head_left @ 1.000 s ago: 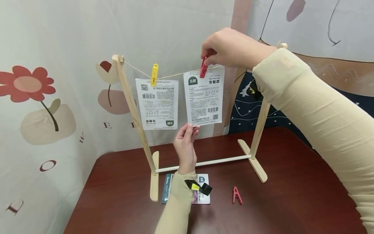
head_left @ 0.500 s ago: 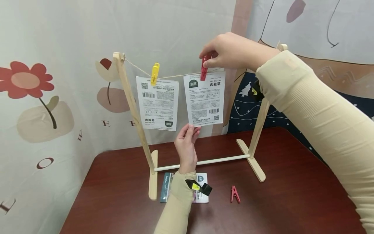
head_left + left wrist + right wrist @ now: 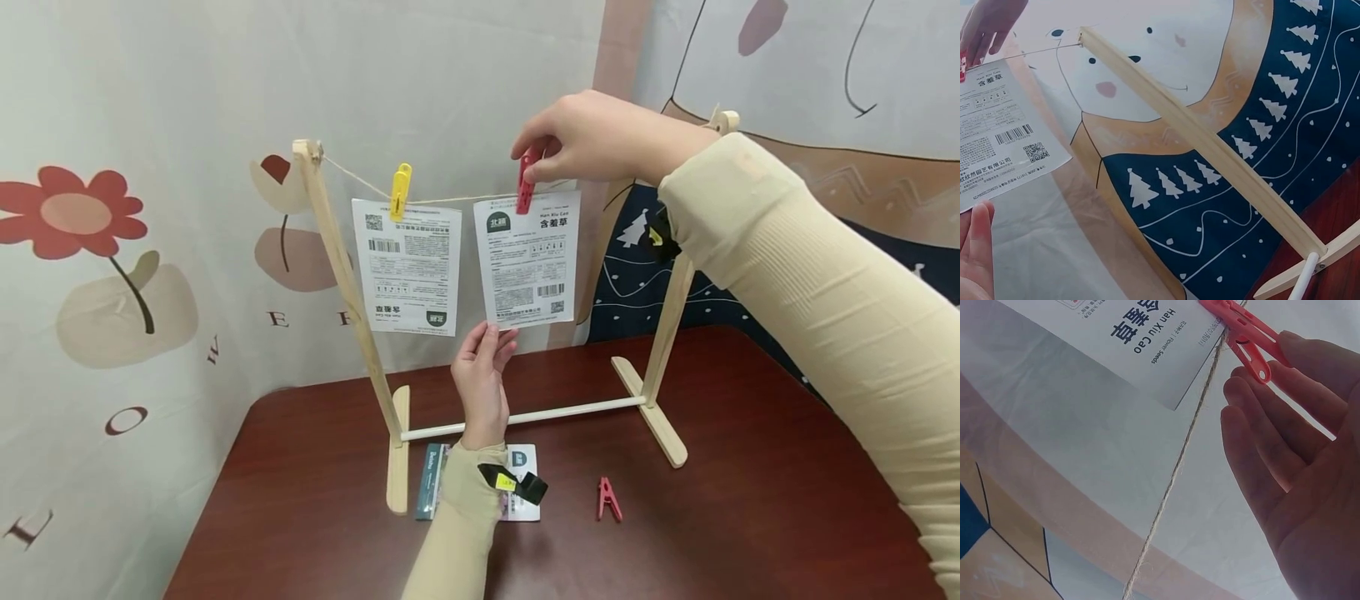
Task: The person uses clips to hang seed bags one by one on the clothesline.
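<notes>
A printed cloth backdrop [image 3: 187, 83], with flowers and lettering in one part and white fir trees on navy in another, fills the space behind the wooden line frame [image 3: 344, 267]. Under the frame spreads the dark reddish table [image 3: 322, 525]. The frame itself has two posts on flat feet, joined low down by a white crossbar [image 3: 562, 412].

Two arms in pale sleeves reach towards it. The right hand [image 3: 577, 133], up at the frame's line, pinches a red clothespin between thumb and fingers; the left hand [image 3: 482, 387], above the crossbar, pinches the bottom edge of a seed packet [image 3: 528, 267] (the print reads "Han Xiu Cao", flower seeds). That packet hangs nearer the middle of the frame, print upright. A second seed packet [image 3: 408, 275] hangs beside the frame's left post — its print upside down. Some printed packaging [image 3: 522, 500] lies in front of the crossbar, partly hidden by the left sleeve.

The red clothespin [image 3: 527, 187] sits over the upright packet's top edge, though I can't tell how firmly it bites. A yellow clothespin [image 3: 401, 192] holds the other packet; a spare red clothespin [image 3: 608, 500] lies in front of the frame. Thinnest of all — the twine [image 3: 1177, 467] strung between the frame's post tops.
</notes>
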{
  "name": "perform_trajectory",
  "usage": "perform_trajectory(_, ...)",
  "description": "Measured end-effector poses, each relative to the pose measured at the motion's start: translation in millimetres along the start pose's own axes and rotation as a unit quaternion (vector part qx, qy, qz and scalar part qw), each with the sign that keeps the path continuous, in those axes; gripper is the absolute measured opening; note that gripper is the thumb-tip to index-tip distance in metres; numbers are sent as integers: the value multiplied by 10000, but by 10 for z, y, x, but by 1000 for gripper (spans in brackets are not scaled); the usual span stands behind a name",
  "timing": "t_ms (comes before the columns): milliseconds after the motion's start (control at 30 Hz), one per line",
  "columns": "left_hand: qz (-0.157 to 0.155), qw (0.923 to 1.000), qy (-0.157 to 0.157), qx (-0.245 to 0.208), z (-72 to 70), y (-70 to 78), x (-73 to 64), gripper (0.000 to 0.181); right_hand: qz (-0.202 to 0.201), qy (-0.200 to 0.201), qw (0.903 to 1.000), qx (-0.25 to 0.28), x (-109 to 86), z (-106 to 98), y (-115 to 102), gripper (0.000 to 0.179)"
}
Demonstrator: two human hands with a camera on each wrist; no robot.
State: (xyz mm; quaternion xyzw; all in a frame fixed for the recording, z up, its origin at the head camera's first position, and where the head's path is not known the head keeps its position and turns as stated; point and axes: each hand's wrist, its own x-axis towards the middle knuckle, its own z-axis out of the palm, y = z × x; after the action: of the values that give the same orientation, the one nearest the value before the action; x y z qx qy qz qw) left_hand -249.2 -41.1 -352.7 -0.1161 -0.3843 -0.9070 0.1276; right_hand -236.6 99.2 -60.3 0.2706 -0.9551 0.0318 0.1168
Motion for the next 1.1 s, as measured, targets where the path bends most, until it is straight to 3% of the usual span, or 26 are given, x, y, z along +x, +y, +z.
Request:
perform_trajectory(600, 28, 9993, 378, -22, -72, 43, -3, 29, -146, -60, 9998, 80, 65, 104, 10, 27)
perform_trajectory(1100, 5, 9988, 477, 104, -138, -10, -14, 33, -252, -29, 9992, 301, 105, 190, 13, 24)
